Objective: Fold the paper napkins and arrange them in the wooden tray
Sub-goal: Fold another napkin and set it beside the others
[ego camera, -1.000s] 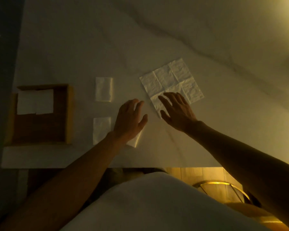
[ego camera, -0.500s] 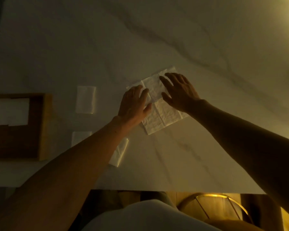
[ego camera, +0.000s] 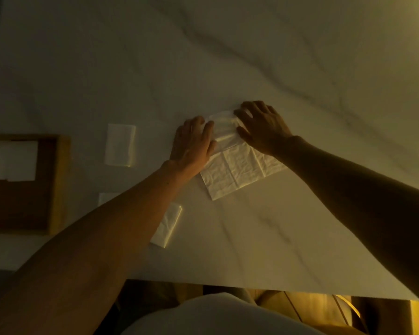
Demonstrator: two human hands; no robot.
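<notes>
The fingers of both hands had curled onto the far edge of the open napkin (ego camera: 240, 170), the left hand (ego camera: 194, 141) with fingers together, the right hand (ego camera: 264, 126) with fingers spread. That edge, flat half a second before, now rose between them, so the first fold had seemingly begun. Folded napkins (ego camera: 120, 145) waited on the table (ego camera: 276, 238), and the wooden tray (ego camera: 58, 184) at left already held some.

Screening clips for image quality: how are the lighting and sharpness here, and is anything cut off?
Head view: dim, warm yellow light; right forearm nearly black in shadow. Head view: the far edge of the open napkin, between left hand and right hand, is blurred; wooden tray cropped at the left.
</notes>
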